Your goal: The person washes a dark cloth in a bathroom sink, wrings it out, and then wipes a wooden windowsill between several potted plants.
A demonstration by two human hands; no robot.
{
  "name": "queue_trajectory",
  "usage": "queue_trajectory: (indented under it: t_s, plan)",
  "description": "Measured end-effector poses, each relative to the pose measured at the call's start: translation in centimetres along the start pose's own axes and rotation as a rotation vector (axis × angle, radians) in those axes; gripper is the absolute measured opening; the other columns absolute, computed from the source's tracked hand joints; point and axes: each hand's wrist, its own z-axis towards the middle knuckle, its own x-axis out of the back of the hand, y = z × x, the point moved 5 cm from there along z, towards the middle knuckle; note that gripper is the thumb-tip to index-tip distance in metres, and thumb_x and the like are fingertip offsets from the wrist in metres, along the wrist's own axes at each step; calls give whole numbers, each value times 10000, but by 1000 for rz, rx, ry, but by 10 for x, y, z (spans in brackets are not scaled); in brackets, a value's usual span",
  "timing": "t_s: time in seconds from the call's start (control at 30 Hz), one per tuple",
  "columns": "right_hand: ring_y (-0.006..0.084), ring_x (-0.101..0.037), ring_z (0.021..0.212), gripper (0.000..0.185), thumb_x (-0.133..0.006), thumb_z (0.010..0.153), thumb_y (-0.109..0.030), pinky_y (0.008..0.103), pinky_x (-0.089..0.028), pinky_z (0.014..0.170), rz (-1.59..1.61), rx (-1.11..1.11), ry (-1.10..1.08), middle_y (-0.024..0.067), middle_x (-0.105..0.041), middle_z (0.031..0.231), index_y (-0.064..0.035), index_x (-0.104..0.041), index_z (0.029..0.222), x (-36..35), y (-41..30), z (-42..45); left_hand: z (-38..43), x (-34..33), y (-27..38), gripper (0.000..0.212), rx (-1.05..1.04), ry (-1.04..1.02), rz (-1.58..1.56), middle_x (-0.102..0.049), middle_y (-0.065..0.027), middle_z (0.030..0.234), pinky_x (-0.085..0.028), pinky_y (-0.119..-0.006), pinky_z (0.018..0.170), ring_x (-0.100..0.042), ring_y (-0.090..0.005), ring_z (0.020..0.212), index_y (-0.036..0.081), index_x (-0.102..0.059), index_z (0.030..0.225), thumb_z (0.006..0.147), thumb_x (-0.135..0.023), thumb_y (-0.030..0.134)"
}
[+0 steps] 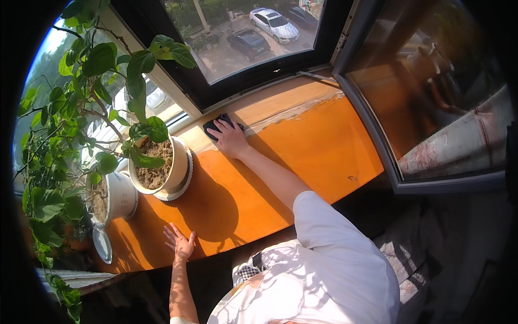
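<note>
My right hand [231,139] presses a dark cloth [213,124] against the back edge of an orange-brown wooden windowsill board [315,154], close to the window frame. Its fingers are spread over the folded cloth. A rough, pale strip with peeled edges runs along the sill's back, on both sides of the cloth. My left hand [181,242] is at the front edge of the board, fingers apart and holding nothing; whether it touches the board I cannot tell. Between the two hands, towards the left, stands a cream flowerpot [180,164] with soil, on a scalloped saucer.
A white pot [123,194] stands farther left, with a small white dish [102,245] near it. Leafy branches [101,60] hang over the left side. An open window sash [388,162] juts in at the right. A window screen [218,60] is behind the sill.
</note>
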Motion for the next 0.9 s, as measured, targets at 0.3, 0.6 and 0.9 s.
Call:
queue_trajectory:
  t_s: [0.3, 0.6, 0.9]
  plan:
    - [279, -295, 1396, 490, -528, 922, -215, 553, -207, 1128, -336, -737, 155, 114, -358, 1498, -235, -453, 1406, 184, 275, -88, 5, -9, -8, 1057, -27, 25, 24, 200, -215, 1551, -17, -675, 1089, 160, -427, 1432, 90, 94, 1516, 857, -577, 570]
    - [248, -425, 1291, 387, -566, 858, -179, 505, -298, 1074, -49, -63, 97, 111, -499, 1352, -177, -600, 1243, 62, -18, -102, 13, -15, -18, 1053, 7, -20, 31, 220, -212, 1547, -25, -696, 1076, 181, -434, 1424, 103, 114, 1514, 862, -545, 603]
    - [278, -308, 1383, 486, -479, 937, -202, 541, -245, 1109, -367, -973, 136, 117, -355, 1496, -209, -423, 1419, 243, 261, -213, 16, -15, -12, 1030, -23, -16, 53, 210, -224, 1545, -32, -700, 1074, 162, -451, 1422, 97, 108, 1514, 876, -511, 617]
